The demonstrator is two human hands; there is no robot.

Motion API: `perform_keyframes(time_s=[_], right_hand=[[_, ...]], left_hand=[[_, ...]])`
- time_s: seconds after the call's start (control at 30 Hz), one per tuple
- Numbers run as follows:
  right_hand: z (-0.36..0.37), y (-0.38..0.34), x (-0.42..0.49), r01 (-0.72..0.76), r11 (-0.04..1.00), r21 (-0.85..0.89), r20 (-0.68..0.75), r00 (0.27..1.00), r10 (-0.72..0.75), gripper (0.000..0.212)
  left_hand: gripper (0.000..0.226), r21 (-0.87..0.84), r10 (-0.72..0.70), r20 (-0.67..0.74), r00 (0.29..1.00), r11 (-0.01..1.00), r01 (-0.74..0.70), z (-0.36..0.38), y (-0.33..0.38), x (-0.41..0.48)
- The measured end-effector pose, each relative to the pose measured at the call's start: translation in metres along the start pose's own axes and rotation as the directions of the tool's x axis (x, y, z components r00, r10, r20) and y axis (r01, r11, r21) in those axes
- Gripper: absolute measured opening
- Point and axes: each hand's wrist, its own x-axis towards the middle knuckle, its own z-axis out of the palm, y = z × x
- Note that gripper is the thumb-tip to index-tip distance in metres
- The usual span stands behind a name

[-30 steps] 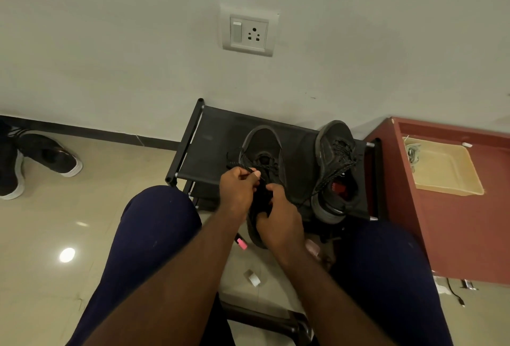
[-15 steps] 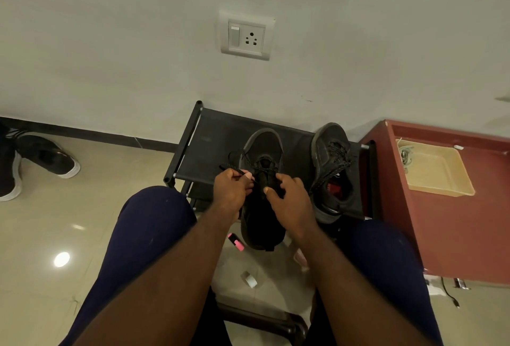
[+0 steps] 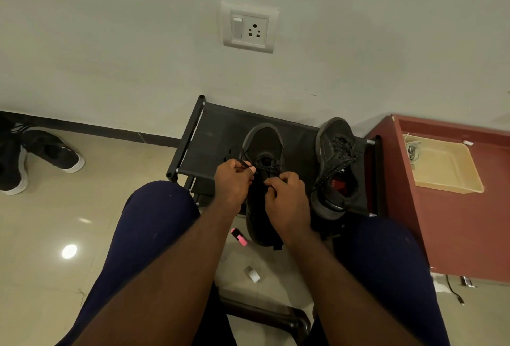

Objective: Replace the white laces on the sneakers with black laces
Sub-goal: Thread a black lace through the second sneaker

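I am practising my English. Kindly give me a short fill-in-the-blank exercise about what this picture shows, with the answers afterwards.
1. The left hand pinches a ___ lace beside the sneaker.
2. The second sneaker lies on the rack, to the ___ of the first.
3. The beige tray rests on a ___ cabinet.
Missing words: black; right; red.
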Motion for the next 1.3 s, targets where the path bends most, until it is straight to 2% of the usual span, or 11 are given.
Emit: perform_keyframes(time_s=[0.2,0.4,0.53,0.63,0.77,0.83,1.0,1.3], right_hand=[[0.001,-0.014,0.004,-0.026,0.967,-0.252,0.050,0.998,0.040,0.043],[0.006,-0.015,0.009,-0.068,0.952,-0.299,0.077,0.992,0.095,0.051],[-0.001,-0.001,0.015,-0.236,0.958,-0.164,0.130,0.957,0.258,0.042],[-0.005,0.017,0.022,-0.343,0.938,0.041,0.161,0.929,0.333,0.046],[0.018,0.042,0.033,-0.427,0.838,0.340,0.114,0.903,0.414,0.057],[0.023,0.041,0.034,-0.458,0.782,0.423,0.134,0.885,0.446,0.053],[0.017,0.023,0.023,-0.446,0.757,0.477,0.126,0.887,0.443,0.039],[0.013,0.013,0.017,-0.401,0.812,0.423,0.100,0.912,0.398,0.033]], left_hand=[[0.012,0.033,0.000,-0.002,1.000,0.999,0.000,-0.003,-0.001,0.002],[0.009,0.018,-0.007,0.013,1.000,1.000,0.006,-0.001,-0.002,0.005],[0.006,-0.043,-0.068,0.047,0.997,0.997,0.070,0.003,-0.005,0.005],[0.009,-0.051,-0.069,0.053,0.996,0.996,0.071,0.005,-0.007,0.005],[0.004,-0.075,-0.005,0.045,0.999,0.997,0.009,0.008,0.000,0.002],[0.005,-0.040,0.050,0.057,0.997,0.998,-0.048,0.010,0.004,-0.002],[0.016,0.006,0.142,0.097,0.985,0.990,-0.143,0.013,0.007,-0.006],[0.005,0.064,0.175,0.116,0.978,0.981,-0.184,0.015,0.001,-0.006]])
